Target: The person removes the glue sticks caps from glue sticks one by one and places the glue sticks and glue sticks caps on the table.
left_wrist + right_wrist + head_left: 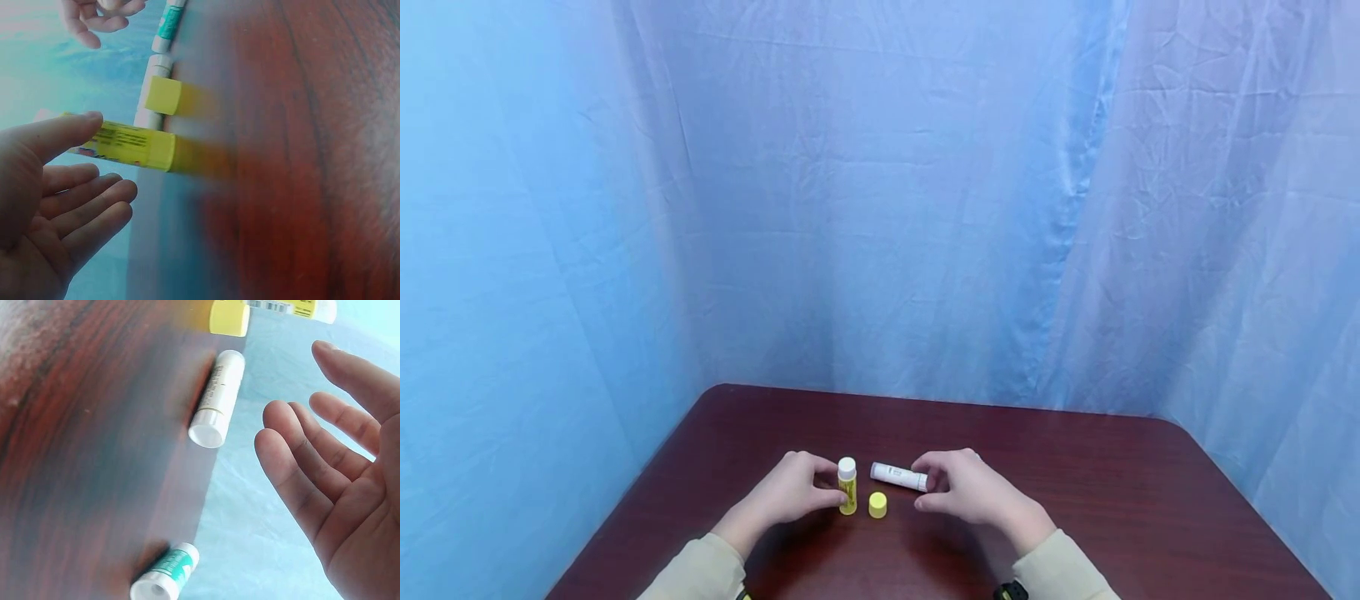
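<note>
A yellow glue stick (847,493) with a white top stands upright on the table. My left hand (801,487) is around its near side, with the thumb (81,125) overlapping the barrel and the other fingers extended and spread below it. Just right of the stick is a loose yellow cap (877,505). Behind the cap lies a white glue stick (895,475) on its side. My right hand (962,487) hovers by its right end, fingers loosely curved and holding nothing. A green-and-white glue stick (170,575) lies farther right, hidden behind the right hand in the head view.
Everything rests on a dark red-brown wooden table (1075,500) with rounded far corners. Light blue curtains (880,208) hang behind it and along both sides.
</note>
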`<state>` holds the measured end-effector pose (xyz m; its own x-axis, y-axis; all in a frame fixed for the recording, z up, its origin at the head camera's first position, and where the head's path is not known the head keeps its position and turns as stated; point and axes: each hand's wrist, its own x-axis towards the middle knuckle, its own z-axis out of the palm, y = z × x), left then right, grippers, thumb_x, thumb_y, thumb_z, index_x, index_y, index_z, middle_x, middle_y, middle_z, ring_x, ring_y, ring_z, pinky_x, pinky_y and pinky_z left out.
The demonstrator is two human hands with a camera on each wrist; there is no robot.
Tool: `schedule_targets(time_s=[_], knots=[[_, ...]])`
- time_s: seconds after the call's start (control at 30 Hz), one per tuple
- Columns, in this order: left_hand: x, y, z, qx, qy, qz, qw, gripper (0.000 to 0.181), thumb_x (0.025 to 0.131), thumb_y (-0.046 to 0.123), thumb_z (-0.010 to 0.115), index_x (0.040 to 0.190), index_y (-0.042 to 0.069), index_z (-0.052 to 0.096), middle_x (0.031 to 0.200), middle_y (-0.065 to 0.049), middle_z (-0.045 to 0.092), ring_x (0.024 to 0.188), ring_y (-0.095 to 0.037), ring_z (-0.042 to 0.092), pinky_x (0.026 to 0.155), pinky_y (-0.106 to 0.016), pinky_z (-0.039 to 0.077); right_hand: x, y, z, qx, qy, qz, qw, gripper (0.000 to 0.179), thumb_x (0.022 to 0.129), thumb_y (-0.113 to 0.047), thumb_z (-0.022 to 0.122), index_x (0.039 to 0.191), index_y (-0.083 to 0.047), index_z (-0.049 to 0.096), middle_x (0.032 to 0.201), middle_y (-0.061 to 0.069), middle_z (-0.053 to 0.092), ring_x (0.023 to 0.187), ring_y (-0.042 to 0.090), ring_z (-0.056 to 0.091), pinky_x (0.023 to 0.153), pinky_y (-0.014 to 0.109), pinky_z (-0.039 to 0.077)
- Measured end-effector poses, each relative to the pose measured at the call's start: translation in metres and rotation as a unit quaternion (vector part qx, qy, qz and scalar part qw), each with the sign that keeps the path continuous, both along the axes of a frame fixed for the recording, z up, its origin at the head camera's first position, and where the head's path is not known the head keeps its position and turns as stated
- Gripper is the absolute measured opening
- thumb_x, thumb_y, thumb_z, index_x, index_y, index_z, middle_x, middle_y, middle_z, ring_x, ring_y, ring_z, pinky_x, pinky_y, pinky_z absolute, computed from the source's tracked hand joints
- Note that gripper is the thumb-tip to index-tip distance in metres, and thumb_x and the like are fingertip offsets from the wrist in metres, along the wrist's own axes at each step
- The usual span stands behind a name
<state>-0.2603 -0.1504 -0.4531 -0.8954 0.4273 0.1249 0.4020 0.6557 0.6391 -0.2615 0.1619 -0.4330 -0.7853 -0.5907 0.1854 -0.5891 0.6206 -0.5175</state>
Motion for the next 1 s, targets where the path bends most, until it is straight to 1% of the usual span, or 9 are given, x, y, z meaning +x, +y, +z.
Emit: schedule_targets(time_s=[0.07, 0.17, 0.27, 0.4, 0.47, 0.63, 0.73, 0.87, 1.0], knots=[[0.001, -0.002, 0.004, 0.008, -0.001, -0.001, 1.0000, 0.024, 0.084, 0.026, 0.085, 0.103, 0.013, 0.079, 0.088, 0.008, 0.073, 0.078, -0.008, 0.066, 0.069, -0.029, 0.055, 0.001, 0.001, 0.003, -0.014, -0.009, 0.007, 0.9998, 0.035, 0.084, -0.025, 0.084, 0.116, -0.017, 0.071, 0.082, -0.016, 0.063, 0.073, 0.002, 0.059, 0.070, 0.028, 0.052], [0.003, -0.004, 0.009, 0.013, 0.005, -0.001, 0.9999, 0.029, 0.084, 0.024, 0.084, 0.109, 0.011, 0.077, 0.092, 0.003, 0.074, 0.081, -0.010, 0.067, 0.072, -0.031, 0.056, 0.002, 0.004, 0.007, -0.031, -0.020, 0.014, 0.9992, 0.036, 0.085, -0.023, 0.084, 0.117, -0.016, 0.070, 0.083, -0.015, 0.064, 0.075, 0.002, 0.062, 0.070, 0.027, 0.053], [0.006, -0.007, 0.013, 0.023, 0.016, 0.002, 0.9996, 0.036, 0.084, 0.022, 0.084, 0.116, 0.007, 0.074, 0.097, -0.002, 0.074, 0.087, -0.015, 0.068, 0.078, -0.038, 0.057, 0.005, 0.007, 0.011, -0.040, -0.026, 0.015, 0.9987, 0.036, 0.085, -0.021, 0.084, 0.118, -0.016, 0.070, 0.084, -0.014, 0.066, 0.077, 0.002, 0.064, 0.070, 0.027, 0.054], [0.009, -0.009, 0.019, 0.042, 0.037, 0.008, 0.9984, 0.044, 0.085, 0.020, 0.084, 0.123, 0.003, 0.071, 0.101, -0.005, 0.073, 0.094, -0.023, 0.069, 0.086, -0.049, 0.056, 0.007, 0.012, 0.015, -0.050, -0.028, 0.014, 0.9983, 0.036, 0.086, -0.019, 0.083, 0.119, -0.016, 0.069, 0.086, -0.013, 0.067, 0.078, 0.004, 0.065, 0.070, 0.028, 0.054], [0.011, -0.011, 0.022, 0.045, 0.047, 0.013, 0.9978, 0.044, 0.085, 0.020, 0.083, 0.124, 0.004, 0.070, 0.102, -0.006, 0.072, 0.095, -0.023, 0.068, 0.086, -0.050, 0.055, 0.008, 0.015, 0.017, -0.053, -0.026, 0.013, 0.9982, 0.036, 0.086, -0.020, 0.083, 0.119, -0.016, 0.069, 0.087, -0.012, 0.067, 0.078, 0.004, 0.065, 0.070, 0.028, 0.054], [0.015, -0.015, 0.026, 0.045, 0.071, 0.025, 0.9961, 0.044, 0.086, 0.024, 0.083, 0.125, 0.007, 0.071, 0.103, -0.002, 0.072, 0.094, -0.019, 0.068, 0.083, -0.045, 0.056, 0.010, 0.022, 0.019, -0.052, 0.000, 0.004, 0.9986, 0.035, 0.086, -0.022, 0.084, 0.117, -0.017, 0.069, 0.091, -0.006, 0.068, 0.081, 0.005, 0.064, 0.071, 0.029, 0.055], [0.016, -0.017, 0.027, 0.046, 0.081, 0.031, 0.9952, 0.044, 0.085, 0.026, 0.083, 0.124, 0.008, 0.071, 0.102, 0.003, 0.072, 0.094, -0.019, 0.067, 0.083, -0.044, 0.056, 0.010, 0.024, 0.019, -0.048, 0.029, -0.001, 0.9984, 0.034, 0.085, -0.022, 0.084, 0.116, -0.019, 0.070, 0.094, -0.009, 0.067, 0.085, 0.008, 0.064, 0.075, 0.031, 0.055], [0.016, -0.019, 0.028, 0.044, 0.091, 0.035, 0.9943, 0.045, 0.085, 0.027, 0.084, 0.124, 0.009, 0.071, 0.101, 0.008, 0.071, 0.097, -0.019, 0.067, 0.085, -0.044, 0.055, 0.010, 0.026, 0.020, -0.050, 0.074, -0.003, 0.9960, 0.035, 0.084, -0.023, 0.085, 0.116, -0.019, 0.071, 0.097, -0.016, 0.064, 0.090, 0.012, 0.064, 0.078, 0.033, 0.054], [0.015, -0.020, 0.028, 0.042, 0.100, 0.037, 0.9934, 0.044, 0.085, 0.027, 0.084, 0.124, 0.008, 0.072, 0.101, 0.009, 0.070, 0.097, -0.020, 0.067, 0.085, -0.044, 0.055, 0.010, 0.025, 0.021, -0.055, 0.098, -0.010, 0.9936, 0.038, 0.084, -0.023, 0.085, 0.118, -0.017, 0.070, 0.102, -0.014, 0.064, 0.094, 0.017, 0.064, 0.079, 0.034, 0.054]])
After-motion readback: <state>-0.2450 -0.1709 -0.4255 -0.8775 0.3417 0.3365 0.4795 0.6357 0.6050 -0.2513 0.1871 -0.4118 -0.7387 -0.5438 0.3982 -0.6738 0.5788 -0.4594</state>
